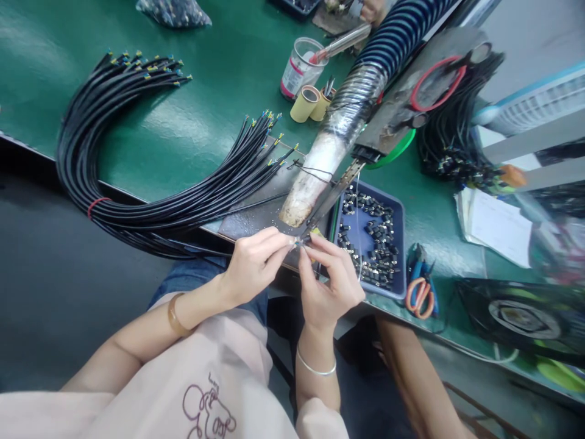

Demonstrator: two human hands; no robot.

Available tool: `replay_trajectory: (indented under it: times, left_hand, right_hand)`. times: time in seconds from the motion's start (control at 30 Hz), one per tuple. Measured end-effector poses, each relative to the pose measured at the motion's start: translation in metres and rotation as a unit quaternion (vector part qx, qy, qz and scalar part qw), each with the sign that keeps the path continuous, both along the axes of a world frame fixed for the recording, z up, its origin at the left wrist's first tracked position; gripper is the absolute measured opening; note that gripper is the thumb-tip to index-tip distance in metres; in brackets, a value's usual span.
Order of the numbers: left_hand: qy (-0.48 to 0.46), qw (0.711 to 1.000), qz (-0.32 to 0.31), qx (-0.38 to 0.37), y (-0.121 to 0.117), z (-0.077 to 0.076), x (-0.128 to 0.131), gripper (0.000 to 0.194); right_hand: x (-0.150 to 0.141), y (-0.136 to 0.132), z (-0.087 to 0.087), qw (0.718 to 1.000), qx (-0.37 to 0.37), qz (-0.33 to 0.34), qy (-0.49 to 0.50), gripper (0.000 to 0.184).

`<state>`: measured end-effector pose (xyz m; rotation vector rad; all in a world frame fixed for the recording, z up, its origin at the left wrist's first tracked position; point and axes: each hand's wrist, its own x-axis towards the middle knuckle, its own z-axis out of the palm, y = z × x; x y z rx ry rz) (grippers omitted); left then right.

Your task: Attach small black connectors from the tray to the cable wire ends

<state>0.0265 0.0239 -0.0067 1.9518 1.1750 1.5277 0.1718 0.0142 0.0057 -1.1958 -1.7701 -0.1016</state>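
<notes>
My left hand (256, 265) is closed, fingertips pinched on the stripped end of a black cable, its thin coloured wires (297, 242) showing at the tips. Close beside it, my right hand (331, 280) is closed too, thumb and fingers pinching a small dark connector (307, 238), mostly hidden by the fingers. Both sets of fingertips nearly meet just below the tip of a soldering iron (336, 192), mounted at a slant. Left of the hands curves a bundle of black cables (77, 146) with stripped ends. A blue tray (401, 244) of small black connectors stands to the right.
A ribbed extraction hose (365, 79) slants down above the hands. Behind are a plastic cup (292, 76) and small yellow tubes (304, 105). Orange-handled cutters (419, 297), papers (498, 225) and a black fan-like object (521, 317) lie right. Another person's arm (415, 378) is at lower right.
</notes>
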Motion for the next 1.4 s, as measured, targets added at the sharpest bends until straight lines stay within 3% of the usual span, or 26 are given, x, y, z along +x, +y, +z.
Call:
replay_trajectory:
  times: [0.7, 1.0, 1.13, 1.2, 1.23, 1.33, 1.4]
  left_hand:
    - [-0.057, 0.997, -0.011, -0.055, -0.001, 0.002, 0.004, 0.016]
    - [-0.078, 0.99, -0.021, -0.115, -0.007, -0.003, 0.002, 0.013]
    - [-0.096, 0.983, -0.048, -0.152, -0.011, -0.001, 0.002, 0.011]
    - [-0.127, 0.96, -0.095, -0.232, -0.011, 0.003, -0.004, 0.005]
    - [-0.142, 0.938, -0.137, -0.284, -0.01, 0.005, -0.009, 0.003]
    - [-0.146, 0.829, -0.33, -0.428, -0.006, 0.011, -0.027, 0.006]
    - [-0.105, 0.76, -0.452, -0.455, -0.006, 0.011, -0.039, 0.01]
  right_hand:
    - [-0.003, -0.004, 0.004, 0.996, 0.028, -0.026, -0.079, 0.013]
    - [0.003, -0.008, 0.002, 0.996, -0.006, 0.006, -0.084, 0.015]
    - [0.005, -0.019, 0.009, 0.998, -0.067, 0.015, -0.002, 0.012]
    - [0.008, -0.029, 0.016, 0.99, -0.1, -0.004, 0.097, 0.008]
    - [0.011, -0.035, 0.02, 0.985, -0.082, -0.028, 0.151, 0.006]
    - [0.022, -0.051, 0.029, 0.964, 0.088, -0.109, 0.225, 0.007]
    - [0.031, -0.057, 0.031, 0.966, 0.079, -0.155, 0.189, 0.019]
